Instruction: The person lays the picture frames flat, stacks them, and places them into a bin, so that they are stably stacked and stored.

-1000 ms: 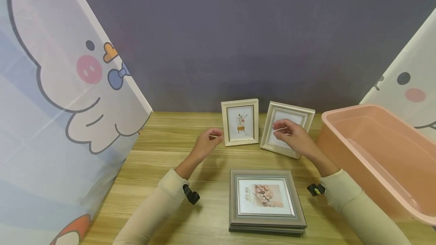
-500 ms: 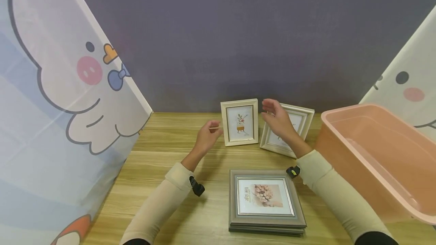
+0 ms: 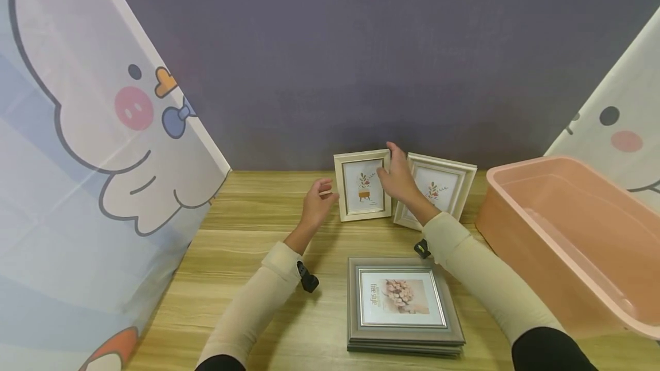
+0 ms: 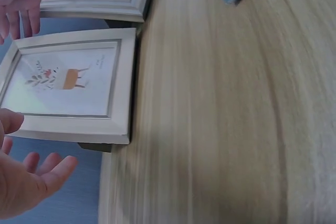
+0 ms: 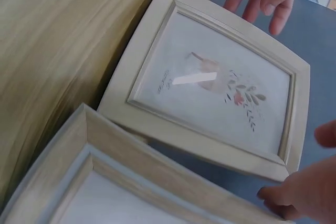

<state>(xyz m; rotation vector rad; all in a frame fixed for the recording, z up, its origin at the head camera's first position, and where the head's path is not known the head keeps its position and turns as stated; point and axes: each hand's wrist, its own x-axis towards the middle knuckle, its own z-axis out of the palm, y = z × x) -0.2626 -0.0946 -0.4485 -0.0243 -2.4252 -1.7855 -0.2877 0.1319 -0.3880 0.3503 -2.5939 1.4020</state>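
One cream photo frame [image 3: 362, 186] stands between your left hand [image 3: 317, 200] and right hand [image 3: 399, 180] — both unclosed, fingers loosely extended. The left wrist view shows a dark piece [image 4: 95, 147] behind it, which the head view hides.

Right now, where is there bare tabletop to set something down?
Bare tabletop lies from the left hand out to the patterned panel, plus a strip between the left upright frame and the frame stack. Crowded: the back right, where the right hand, right upright frame and tub sit close.
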